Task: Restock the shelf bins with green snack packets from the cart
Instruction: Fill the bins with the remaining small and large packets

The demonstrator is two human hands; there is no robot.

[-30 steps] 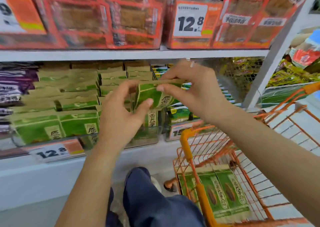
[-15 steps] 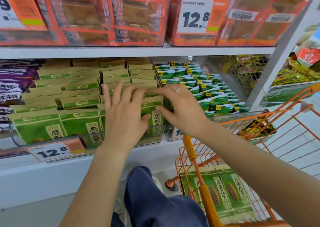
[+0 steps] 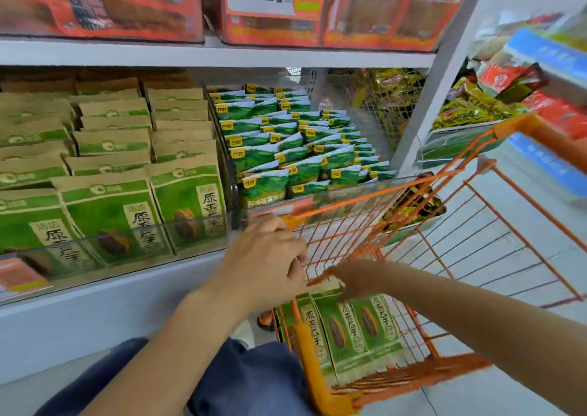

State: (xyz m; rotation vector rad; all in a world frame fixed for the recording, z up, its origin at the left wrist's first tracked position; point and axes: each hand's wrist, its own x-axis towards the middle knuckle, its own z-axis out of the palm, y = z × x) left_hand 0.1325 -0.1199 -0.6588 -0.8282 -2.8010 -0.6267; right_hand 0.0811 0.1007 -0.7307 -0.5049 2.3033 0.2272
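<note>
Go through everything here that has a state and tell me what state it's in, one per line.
Left hand: fingers loosely curled at the cart's edge, holding nothing.
Right hand: reaching into the cart, grip unclear.
Orange cart: holds green packets.
Shelf bin: packed with upright packets.

Cart point(image 3: 317, 364) top open — wire side point(image 3: 346, 231) blocks the shelf bin point(image 3: 127, 247).

Shelf bins on the left, cart point(image 3: 422, 247) to the right.
Seed packets point(image 3: 108, 221) stand in rows in the left shelf bin point(image 3: 127, 250), with smaller packets point(image 3: 286, 148) in the bin just right of it. Boxes point(image 3: 374, 5) sit on the shelf above. More seed packets point(image 3: 352, 330) lie in the cart. The left hand point(image 3: 270, 256) is at the cart's near corner, seemingly touching it; the right hand point(image 3: 359, 279) is inside, above the packets.
</note>
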